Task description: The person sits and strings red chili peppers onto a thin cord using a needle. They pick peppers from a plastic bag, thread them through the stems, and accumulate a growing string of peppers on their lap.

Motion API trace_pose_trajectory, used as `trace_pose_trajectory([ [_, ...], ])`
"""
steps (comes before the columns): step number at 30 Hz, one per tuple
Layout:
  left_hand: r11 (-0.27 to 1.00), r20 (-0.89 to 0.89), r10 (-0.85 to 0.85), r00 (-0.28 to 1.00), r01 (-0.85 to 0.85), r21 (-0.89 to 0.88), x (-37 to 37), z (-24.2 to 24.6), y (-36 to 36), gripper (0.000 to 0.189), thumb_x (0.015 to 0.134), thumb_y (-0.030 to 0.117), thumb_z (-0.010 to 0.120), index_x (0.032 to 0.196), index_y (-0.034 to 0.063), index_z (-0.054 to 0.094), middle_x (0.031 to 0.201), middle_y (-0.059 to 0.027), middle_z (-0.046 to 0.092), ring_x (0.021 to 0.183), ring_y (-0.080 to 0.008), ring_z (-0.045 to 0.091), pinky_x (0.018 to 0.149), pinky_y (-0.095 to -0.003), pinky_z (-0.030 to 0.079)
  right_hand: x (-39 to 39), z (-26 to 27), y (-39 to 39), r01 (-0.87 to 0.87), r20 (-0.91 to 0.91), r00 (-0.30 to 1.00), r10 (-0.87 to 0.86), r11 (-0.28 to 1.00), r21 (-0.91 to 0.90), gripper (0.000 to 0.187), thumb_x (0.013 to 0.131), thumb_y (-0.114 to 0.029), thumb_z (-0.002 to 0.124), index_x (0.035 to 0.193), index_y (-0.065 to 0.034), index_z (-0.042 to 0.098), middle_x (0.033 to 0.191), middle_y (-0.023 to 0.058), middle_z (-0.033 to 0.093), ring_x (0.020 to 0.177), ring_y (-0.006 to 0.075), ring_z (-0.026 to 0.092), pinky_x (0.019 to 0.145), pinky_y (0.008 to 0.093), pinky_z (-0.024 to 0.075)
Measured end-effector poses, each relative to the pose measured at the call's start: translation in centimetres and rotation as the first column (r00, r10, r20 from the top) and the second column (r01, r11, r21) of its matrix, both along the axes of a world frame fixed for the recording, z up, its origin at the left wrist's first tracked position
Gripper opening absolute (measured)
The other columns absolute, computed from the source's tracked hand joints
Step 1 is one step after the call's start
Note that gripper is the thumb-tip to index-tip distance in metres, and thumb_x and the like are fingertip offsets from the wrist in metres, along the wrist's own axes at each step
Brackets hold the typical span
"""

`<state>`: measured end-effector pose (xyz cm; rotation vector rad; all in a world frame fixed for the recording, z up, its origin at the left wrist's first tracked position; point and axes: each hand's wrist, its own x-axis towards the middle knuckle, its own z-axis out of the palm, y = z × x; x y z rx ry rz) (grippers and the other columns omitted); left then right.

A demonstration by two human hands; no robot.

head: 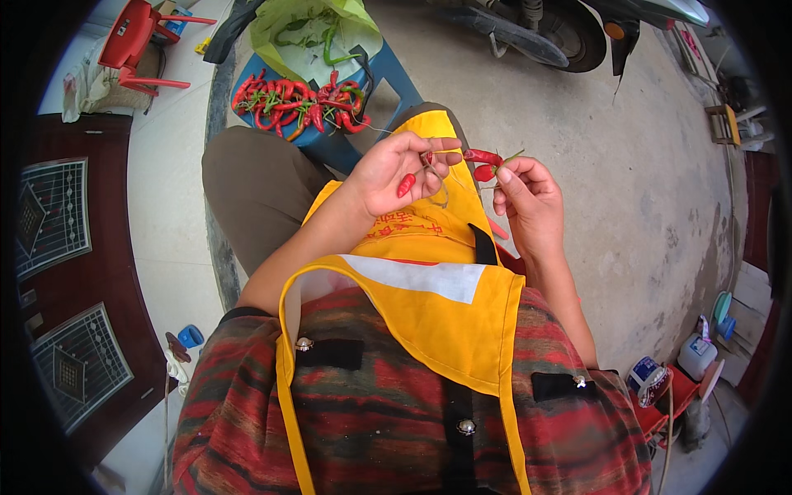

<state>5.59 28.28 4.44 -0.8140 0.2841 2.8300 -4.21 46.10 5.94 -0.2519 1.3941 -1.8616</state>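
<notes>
My left hand (402,173), palm up over the yellow apron (408,238), holds a small red chili pepper (406,185) and a thin string (440,179); another bit of red pepper shows between its fingers. Just right of it, my right hand (526,189) pinches the green stems of two red chili peppers (483,157) between thumb and fingertips. Fine thread runs between the hands. On a blue plastic stool (334,148) beyond my left knee lies a bunch of red chili peppers (288,102) with green stems. Behind the bunch is an open yellow-green bag (272,37) containing green peppers (331,46).
A parked motorcycle (557,31) stands on the concrete floor at the top. A red plastic chair (130,43) is at the upper left, near dark red doors (105,260). A blue cup (190,336) is at lower left. Containers stand on a red surface (677,390) at lower right.
</notes>
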Motion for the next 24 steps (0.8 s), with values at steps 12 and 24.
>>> trace_pose_trajectory([
  [12,0.909,-0.027,-0.095,0.995,0.076,-0.410,0.4,-0.9,0.2,0.031,0.089,0.008,0.040,0.118,-0.0012,0.042,0.114,-0.0149,0.051,0.064,-0.0072,0.049,0.049,-0.0148,0.040,-0.1,-0.1,0.1,0.010,0.021,1.000,-0.009,1.000,-0.013,0.005,0.084,-0.006,0.058,0.087,-0.0018,0.056,0.071,0.0007,0.055,0.058,0.0056,0.050,0.050,0.0183,0.0417],
  [24,0.978,-0.096,-0.008,0.995,-0.012,-0.206,0.5,-2.3,-0.4,0.027,0.087,0.006,0.042,0.111,-0.0058,0.045,0.114,-0.0200,0.051,0.113,-0.0284,0.049,0.091,-0.0392,0.046,-0.3,0.0,0.2,0.013,0.033,0.999,-0.013,1.000,-0.001,0.006,0.084,-0.006,0.059,0.087,-0.0020,0.057,0.071,0.0011,0.056,0.058,0.0055,0.051,0.050,0.0177,0.0420],
])
